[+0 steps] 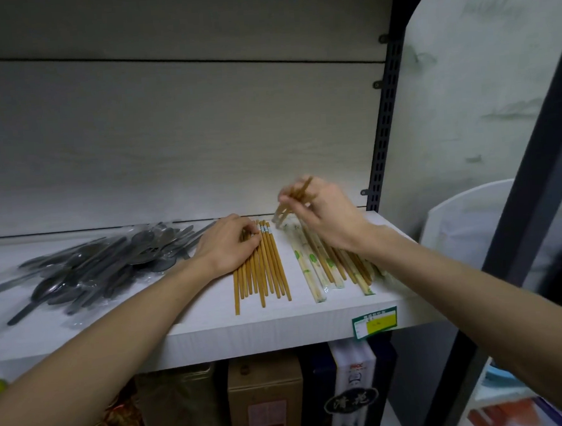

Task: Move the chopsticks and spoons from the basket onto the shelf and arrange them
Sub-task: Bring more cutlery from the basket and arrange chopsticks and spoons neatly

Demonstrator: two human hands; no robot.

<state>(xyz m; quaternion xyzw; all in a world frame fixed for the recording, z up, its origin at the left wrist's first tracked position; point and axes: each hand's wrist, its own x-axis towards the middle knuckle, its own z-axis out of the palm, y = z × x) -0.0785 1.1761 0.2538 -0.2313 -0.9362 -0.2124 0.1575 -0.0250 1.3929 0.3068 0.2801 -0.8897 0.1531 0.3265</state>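
Several brown wooden chopsticks (263, 273) lie side by side on the white shelf (247, 333). My left hand (225, 246) rests on their far ends, fingers curled over them. My right hand (329, 216) pinches a few brown chopsticks (296, 195) tilted up above the shelf. Under that hand lie wrapped pale chopsticks (312, 270) mixed with more brown ones. A pile of dark spoons (105, 259) in clear wrappers sits at the left of the shelf. No basket is in view.
A yellow and green price label (375, 322) hangs on the shelf's front edge. Boxes (265, 401) stand on the shelf below. A black slotted upright (383, 124) bounds the shelf on the right, with a white panel beyond it.
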